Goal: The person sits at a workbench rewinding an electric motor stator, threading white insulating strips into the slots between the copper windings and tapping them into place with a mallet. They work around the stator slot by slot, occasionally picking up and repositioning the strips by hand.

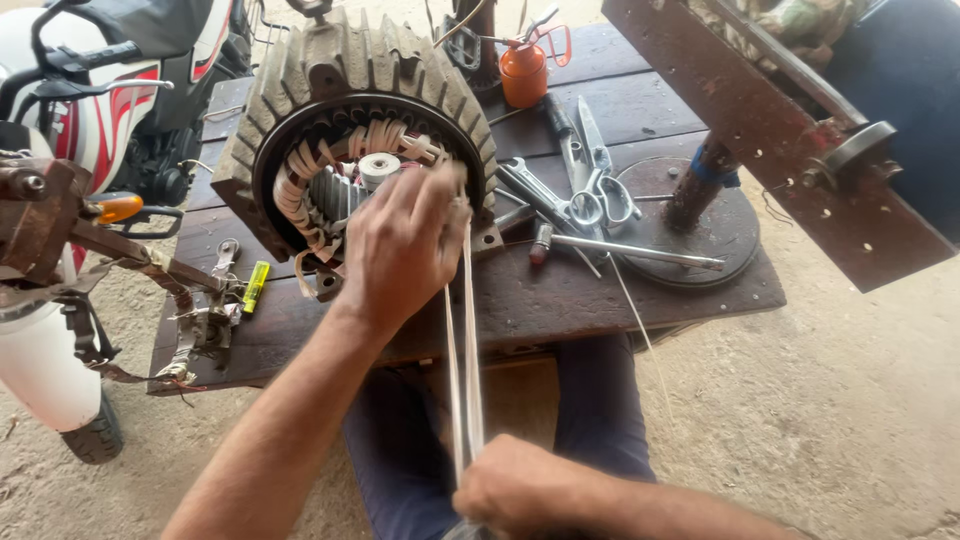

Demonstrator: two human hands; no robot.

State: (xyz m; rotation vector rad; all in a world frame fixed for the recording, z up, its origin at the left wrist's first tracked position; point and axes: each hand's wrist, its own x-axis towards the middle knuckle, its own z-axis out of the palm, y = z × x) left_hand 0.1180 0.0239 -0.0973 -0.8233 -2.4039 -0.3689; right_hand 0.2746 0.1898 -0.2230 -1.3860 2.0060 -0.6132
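Observation:
A ribbed grey motor stator (300,80) lies on its side on a dark wooden table (560,290), its open bore facing me and cream-taped windings (300,185) around the inside. My left hand (400,250) is at the lower right of the bore, fingers pinched on the upper ends of thin white strips (468,350). The strips run straight down, taut, to my right hand (520,490), which is closed around their lower ends above my lap. A small white roll (379,168) sits inside the bore just above my left hand.
Scissors (600,190), a wrench (530,185), a metal rod (640,250) and an orange oil can (523,72) lie right of the stator. A round metal disc (725,235) carries a post under a rusty beam (770,130). A yellow tester (255,285) and a motorcycle (110,110) are at left.

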